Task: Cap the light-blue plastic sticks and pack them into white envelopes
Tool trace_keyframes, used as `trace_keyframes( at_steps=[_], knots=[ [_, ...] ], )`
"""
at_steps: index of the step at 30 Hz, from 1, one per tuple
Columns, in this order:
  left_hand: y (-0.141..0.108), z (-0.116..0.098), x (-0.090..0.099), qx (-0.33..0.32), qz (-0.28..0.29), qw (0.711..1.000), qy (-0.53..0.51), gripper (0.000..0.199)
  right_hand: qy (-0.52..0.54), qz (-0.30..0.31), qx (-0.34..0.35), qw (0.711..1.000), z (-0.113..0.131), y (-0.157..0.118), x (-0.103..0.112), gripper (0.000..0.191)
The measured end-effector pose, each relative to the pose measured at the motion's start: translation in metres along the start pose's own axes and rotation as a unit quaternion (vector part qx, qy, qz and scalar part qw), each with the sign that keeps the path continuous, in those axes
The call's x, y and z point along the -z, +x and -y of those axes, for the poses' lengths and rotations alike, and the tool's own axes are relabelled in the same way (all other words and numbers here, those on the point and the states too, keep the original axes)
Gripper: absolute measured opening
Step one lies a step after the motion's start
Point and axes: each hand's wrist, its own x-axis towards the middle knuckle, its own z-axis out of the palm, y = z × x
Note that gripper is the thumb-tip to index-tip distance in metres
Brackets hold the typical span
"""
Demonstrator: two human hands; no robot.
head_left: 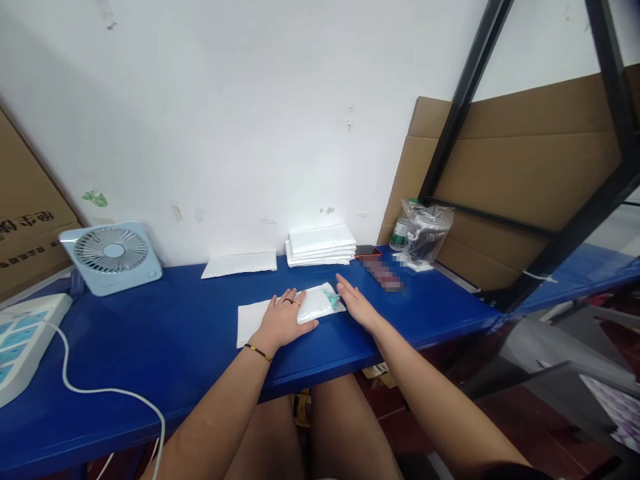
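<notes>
A white padded mailer (pixel 315 304) lies on the blue table in front of me, its long side running left to right. Light-blue material shows at its right end; I cannot make out what it is. Flat on the mailer's middle rests my left hand (pixel 289 317), fingers stretched out and thumb pointing right. Just beyond the mailer's right end is my right hand (pixel 356 302), held edge-down with its fingers straight and nothing in them. Whether it touches the mailer's end is hard to see.
Against the wall are a stack of white mailers (pixel 323 243) and a single mailer (pixel 240 263). A phone (pixel 369 251), a bottle (pixel 399 235) and a clear plastic bag (pixel 427 233) stand to the right. Left are a fan (pixel 114 251), a power strip (pixel 30 347) and its white cable (pixel 107 391).
</notes>
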Motion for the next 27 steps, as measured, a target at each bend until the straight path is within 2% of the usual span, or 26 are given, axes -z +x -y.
trace_keyframes(
  at_steps=[3,5,9,12,16,18,21,23,25,27],
  knots=[
    [0.000,-0.001,0.000,0.000,-0.002,1.000,0.000,0.084,0.042,-0.041,0.072,0.996,0.005,-0.001,-0.003,0.043],
    [0.000,-0.002,0.001,0.004,-0.007,1.000,-0.001,0.084,0.046,-0.014,0.096,0.994,0.006,0.003,-0.005,0.042],
    [0.000,-0.002,0.001,0.010,-0.019,1.000,-0.012,0.085,0.043,0.056,0.038,0.997,0.003,0.018,-0.012,0.042],
    [0.001,-0.002,0.001,0.008,-0.027,0.999,-0.021,0.087,0.087,0.050,-0.006,0.995,-0.001,0.024,-0.022,0.043],
    [0.000,-0.002,0.000,0.005,-0.036,0.999,-0.019,0.087,0.144,0.073,-0.016,0.987,0.000,0.025,-0.034,0.044],
    [0.000,-0.002,0.000,0.006,-0.037,0.999,-0.017,0.088,0.161,0.047,-0.025,0.985,0.001,0.026,-0.037,0.043],
    [0.000,-0.003,0.001,0.008,-0.034,0.999,-0.018,0.088,0.185,-0.031,-0.056,0.981,-0.001,0.029,-0.039,0.042],
    [0.000,-0.004,0.002,0.011,-0.032,0.999,-0.019,0.088,0.194,-0.034,-0.080,0.977,-0.002,0.028,-0.042,0.043],
    [-0.001,-0.005,0.003,0.012,-0.033,0.999,-0.018,0.088,0.174,-0.029,-0.059,0.982,-0.001,0.024,-0.046,0.044],
    [-0.001,-0.005,0.004,0.011,-0.034,0.999,-0.017,0.088,0.133,-0.038,0.003,0.990,0.001,0.020,-0.049,0.043]
  ],
)
